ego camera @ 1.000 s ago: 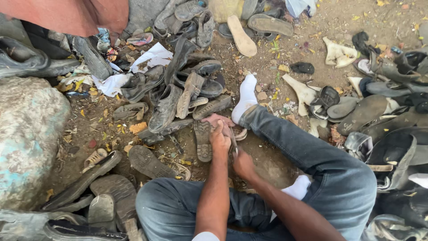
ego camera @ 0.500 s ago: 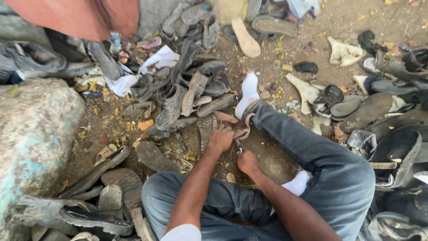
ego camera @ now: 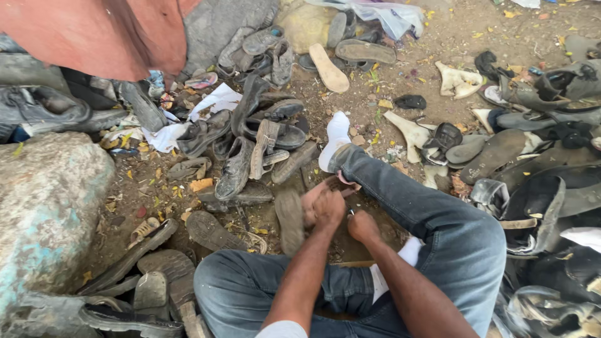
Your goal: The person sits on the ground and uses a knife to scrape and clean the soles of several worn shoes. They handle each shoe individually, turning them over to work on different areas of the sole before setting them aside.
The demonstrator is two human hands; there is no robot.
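Down between our knees, our left hand (ego camera: 327,209) is curled shut around a worn brown sandal sole (ego camera: 319,197), fingers wrapped over its top edge so that the piece stands tilted, its pink strap end (ego camera: 346,181) poking out toward the jeans leg (ego camera: 426,206). Just beside it, our right hand (ego camera: 363,226) is closed into a loose fist; something small and pale glints at its thumb side, but we cannot tell what it is or whether we truly grip it. The two hands sit near each other, not touching. We sit on bare dirt ground (ego camera: 451,44) strewn with yellow leaf bits and pebbles, legs bent in blue jeans, one white sock (ego camera: 336,139) stretched forward and another showing under the right knee. A grey flattened sole (ego camera: 290,219) lies just left of the held piece. Beyond it a heap of old dark shoes and sandals (ego camera: 256,144) is piled with scraps of white paper (ego camera: 216,100). More battered footwear (ego camera: 538,144) crowds the right side. A single tan sole (ego camera: 328,69) rests apart near the top. A big grey rock (ego camera: 47,206) with bluish stains fills the left, and a reddish cloth (ego camera: 100,34) hangs over the upper left corner.
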